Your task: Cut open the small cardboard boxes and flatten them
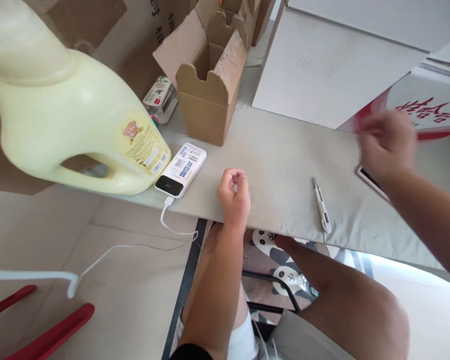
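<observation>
My left hand (234, 197) rests at the front edge of the cloth-covered table (277, 165), its fingers curled closed; whatever they might hold is hidden. Smeared by motion, my right hand (388, 142) is raised at the right, and its fingers are too blurred to read. Partly behind the right hand and forearm lies a flat phone-like object (373, 184). Between my hands is a white utility knife (321, 206). A white power bank (182, 170) with a cable plugged in lies left of my left hand.
A large yellow jug (78, 115) stands at the left. Behind are an open cardboard box (202, 112), a small package (161, 97) and a big white box (333, 60). A red-and-white bag (431, 107) is at the right. The white cable (135, 246) hangs off the table.
</observation>
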A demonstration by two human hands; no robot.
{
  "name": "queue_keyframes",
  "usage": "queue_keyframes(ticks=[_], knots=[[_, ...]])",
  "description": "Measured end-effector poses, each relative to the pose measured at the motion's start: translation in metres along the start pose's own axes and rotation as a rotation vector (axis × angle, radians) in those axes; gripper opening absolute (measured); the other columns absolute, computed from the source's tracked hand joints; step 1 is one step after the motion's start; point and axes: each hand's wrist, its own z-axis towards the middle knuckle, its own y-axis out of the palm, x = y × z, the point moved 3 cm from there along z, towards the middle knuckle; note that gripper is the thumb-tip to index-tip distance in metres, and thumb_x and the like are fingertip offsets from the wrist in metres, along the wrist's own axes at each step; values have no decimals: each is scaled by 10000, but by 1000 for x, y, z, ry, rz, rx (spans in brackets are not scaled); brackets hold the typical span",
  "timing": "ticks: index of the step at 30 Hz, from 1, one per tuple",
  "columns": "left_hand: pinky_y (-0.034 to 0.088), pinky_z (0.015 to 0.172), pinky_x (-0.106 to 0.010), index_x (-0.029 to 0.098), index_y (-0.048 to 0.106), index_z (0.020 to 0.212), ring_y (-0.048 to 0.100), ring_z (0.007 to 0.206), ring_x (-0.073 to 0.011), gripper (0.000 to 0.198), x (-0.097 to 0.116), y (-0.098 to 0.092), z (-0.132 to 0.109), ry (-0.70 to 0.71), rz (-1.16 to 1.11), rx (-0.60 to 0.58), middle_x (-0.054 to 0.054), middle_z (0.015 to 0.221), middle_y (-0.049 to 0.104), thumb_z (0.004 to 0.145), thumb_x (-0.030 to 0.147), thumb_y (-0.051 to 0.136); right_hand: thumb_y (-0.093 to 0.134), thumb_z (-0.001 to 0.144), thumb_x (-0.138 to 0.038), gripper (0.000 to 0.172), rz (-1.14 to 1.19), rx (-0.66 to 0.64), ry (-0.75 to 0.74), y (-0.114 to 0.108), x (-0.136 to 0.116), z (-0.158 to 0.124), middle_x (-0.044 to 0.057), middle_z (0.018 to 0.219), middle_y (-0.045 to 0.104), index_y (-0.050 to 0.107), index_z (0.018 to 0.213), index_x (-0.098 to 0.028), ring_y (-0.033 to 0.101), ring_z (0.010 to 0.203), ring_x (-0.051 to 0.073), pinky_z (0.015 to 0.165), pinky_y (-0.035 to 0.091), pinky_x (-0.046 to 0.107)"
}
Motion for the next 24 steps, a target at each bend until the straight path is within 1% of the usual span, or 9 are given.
queue_keyframes(ticks=[2,3,7,9,12,16,18,20,24], knots=[[439,720,-270,194,585,775,546,701,-125,64,1,0,-1,7,-27,33,5,712,579,830,189,553,522,804,-16,323,259,-201,-427,17,-92,7,148,1306,575,672,1054,-156,661,933,112,789,568,291],[432,715,-269,193,582,773,536,694,-122,64,2,0,-1,11,-34,44,7,708,573,827,177,551,516,839,-41,329,335,-293,-529,24,-134,9,167,1475,451,654,1115,-157,674,929,96,759,567,278],[424,722,-269,192,570,759,531,694,-119,85,3,-2,-6,44,-29,43,13,693,559,826,148,543,501,872,-30,340,345,-437,-647,43,-253,18,190,1676,74,630,1180,-93,492,1410,225,966,533,326],[425,729,-272,192,570,758,528,693,-118,93,3,-5,-6,55,-22,41,16,688,552,828,141,536,470,887,-52,370,223,-507,-689,51,-277,22,127,1551,433,651,1207,-96,577,1305,228,1013,518,376],[432,734,-278,196,574,776,527,705,-122,82,4,-11,-3,66,2,85,10,707,551,823,145,529,376,852,-25,494,143,-542,-632,52,-268,26,21,1259,670,663,1251,-78,622,1224,180,1053,466,354],[444,760,-293,211,512,810,530,756,-137,42,13,-20,0,193,65,271,-8,774,529,813,171,500,348,843,-56,460,328,-334,-484,20,-203,10,18,1126,730,721,1111,-34,650,1098,92,925,452,238],[450,788,-307,231,456,893,546,822,-149,123,17,-24,1,273,68,368,-16,842,511,786,172,471,483,835,-74,282,558,-133,-423,-10,-163,-13,26,960,767,754,908,-84,693,873,98,735,493,218],[460,838,-333,258,400,1009,579,941,-166,274,15,-26,2,274,24,401,-30,954,518,752,183,455,515,819,-59,245,653,-39,-345,-38,-126,-41,37,924,763,745,838,-139,721,869,135,703,534,254],[461,969,-412,310,324,1217,531,1292,-216,408,-8,-28,9,66,-58,292,-81,1336,511,814,309,390,553,843,-161,190,617,101,-146,-81,-78,-102,47,863,724,696,732,-219,731,909,215,768,585,416]])
